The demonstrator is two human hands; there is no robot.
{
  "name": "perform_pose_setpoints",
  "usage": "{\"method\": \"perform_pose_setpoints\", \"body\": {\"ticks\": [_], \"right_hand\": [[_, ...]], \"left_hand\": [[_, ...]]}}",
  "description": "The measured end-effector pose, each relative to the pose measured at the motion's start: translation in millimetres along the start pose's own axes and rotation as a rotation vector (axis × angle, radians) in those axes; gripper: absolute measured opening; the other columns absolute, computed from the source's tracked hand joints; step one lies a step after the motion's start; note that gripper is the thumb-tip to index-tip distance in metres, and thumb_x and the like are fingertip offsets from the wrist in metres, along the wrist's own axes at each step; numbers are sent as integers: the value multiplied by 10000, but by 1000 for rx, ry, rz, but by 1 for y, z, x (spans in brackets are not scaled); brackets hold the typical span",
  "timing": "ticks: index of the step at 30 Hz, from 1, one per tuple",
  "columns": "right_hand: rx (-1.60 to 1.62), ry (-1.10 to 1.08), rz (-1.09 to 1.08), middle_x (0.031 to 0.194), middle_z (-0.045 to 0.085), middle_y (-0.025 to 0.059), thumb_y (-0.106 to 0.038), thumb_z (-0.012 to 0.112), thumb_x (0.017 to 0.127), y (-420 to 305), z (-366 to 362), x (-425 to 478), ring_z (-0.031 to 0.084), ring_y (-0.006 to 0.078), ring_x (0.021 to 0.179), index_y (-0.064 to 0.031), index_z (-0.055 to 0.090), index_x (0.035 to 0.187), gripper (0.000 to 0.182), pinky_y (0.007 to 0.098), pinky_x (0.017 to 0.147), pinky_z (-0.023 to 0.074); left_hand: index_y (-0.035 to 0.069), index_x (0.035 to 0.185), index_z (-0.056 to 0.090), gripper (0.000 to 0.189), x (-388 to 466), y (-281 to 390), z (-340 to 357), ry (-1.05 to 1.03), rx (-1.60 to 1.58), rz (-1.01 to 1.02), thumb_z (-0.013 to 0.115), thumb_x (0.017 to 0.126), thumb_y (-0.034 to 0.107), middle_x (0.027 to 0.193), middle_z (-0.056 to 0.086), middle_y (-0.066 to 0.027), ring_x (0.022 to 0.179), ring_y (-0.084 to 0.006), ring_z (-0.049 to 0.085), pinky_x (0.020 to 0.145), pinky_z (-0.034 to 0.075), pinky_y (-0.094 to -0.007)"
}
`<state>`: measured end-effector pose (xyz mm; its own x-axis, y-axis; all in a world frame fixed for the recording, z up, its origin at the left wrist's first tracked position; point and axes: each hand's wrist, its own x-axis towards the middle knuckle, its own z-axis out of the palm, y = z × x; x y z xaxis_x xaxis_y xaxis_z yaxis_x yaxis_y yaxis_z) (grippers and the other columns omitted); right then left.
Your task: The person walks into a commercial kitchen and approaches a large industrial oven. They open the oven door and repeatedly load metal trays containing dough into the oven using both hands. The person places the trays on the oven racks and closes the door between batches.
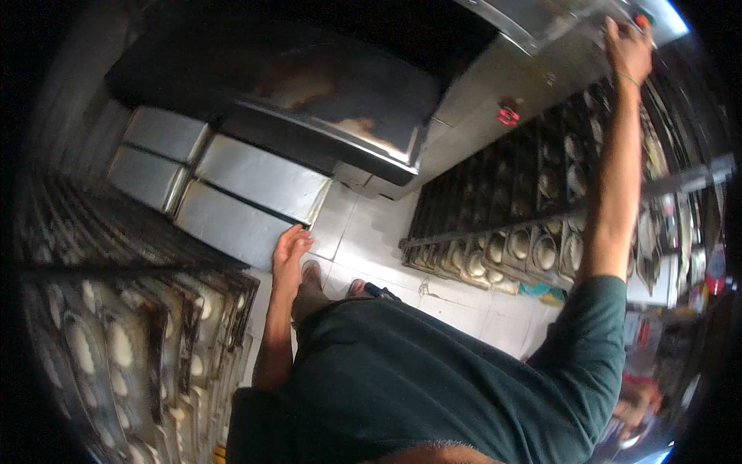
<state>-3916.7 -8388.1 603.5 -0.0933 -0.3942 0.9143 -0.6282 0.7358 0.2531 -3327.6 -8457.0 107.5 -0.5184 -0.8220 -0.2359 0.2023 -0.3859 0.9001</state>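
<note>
My right hand (630, 49) is raised at the far upper right, on the metal panel beside a small red and green control (643, 22); whether the fingers grip it is unclear. Below me, my left hand (290, 246) hangs with its fingers slightly curled and nothing in it, over the edge of a light metal box (232, 223). Across the top stands a dark metal oven or similar appliance (348, 75) with a scorched, shiny edge. A red valve handle (508, 115) sticks out from the wall at its right.
Racks of trays with pale dough pieces stand on the left (122, 348) and on the right (545, 252). More metal boxes (264, 168) lie under the appliance. White floor tiles (371, 232) show around my feet. At the lower right is part of another person (637, 403).
</note>
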Motion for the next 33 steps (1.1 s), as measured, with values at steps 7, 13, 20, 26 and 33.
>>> {"method": "perform_pose_setpoints", "body": {"ticks": [7,13,20,26,33], "right_hand": [[258,-197,520,998,710,177,-573,648,797,-24,22,-120,666,369,991,-106,746,977,511,429,885,507],[246,-697,719,1193,648,213,-564,561,856,-50,37,-177,579,396,1172,-115,715,1130,548,446,1005,439],[994,-646,1267,670,620,50,-298,648,916,-57,69,-180,597,187,527,-60,638,786,272,320,488,474],[1266,-515,1455,612,542,12,-281,632,930,-56,65,-179,531,163,500,-107,582,753,253,298,475,422],[1189,-493,1354,679,626,66,-349,723,864,-63,59,-186,594,185,546,-52,647,832,309,308,513,475]], "left_hand": [[-2,1325,470,372,-3,-10,10,-22,0,-19,529,1005,179,1170,563,-121,1064,-204,579,972,476,-343],[3,1318,480,368,-4,-14,13,-18,41,-33,533,1005,190,1184,571,-126,1048,-194,589,955,489,-330],[-20,1295,501,366,-14,1,7,42,51,-37,547,991,179,1157,593,-136,1029,-193,595,935,488,-337],[0,1292,497,371,-27,-8,-5,114,60,-58,544,1001,225,1151,589,-113,1012,-177,597,936,487,-319],[-20,1297,499,388,-32,-3,-2,121,68,-46,546,1000,226,1167,594,-132,1046,-201,596,959,484,-342]]}}
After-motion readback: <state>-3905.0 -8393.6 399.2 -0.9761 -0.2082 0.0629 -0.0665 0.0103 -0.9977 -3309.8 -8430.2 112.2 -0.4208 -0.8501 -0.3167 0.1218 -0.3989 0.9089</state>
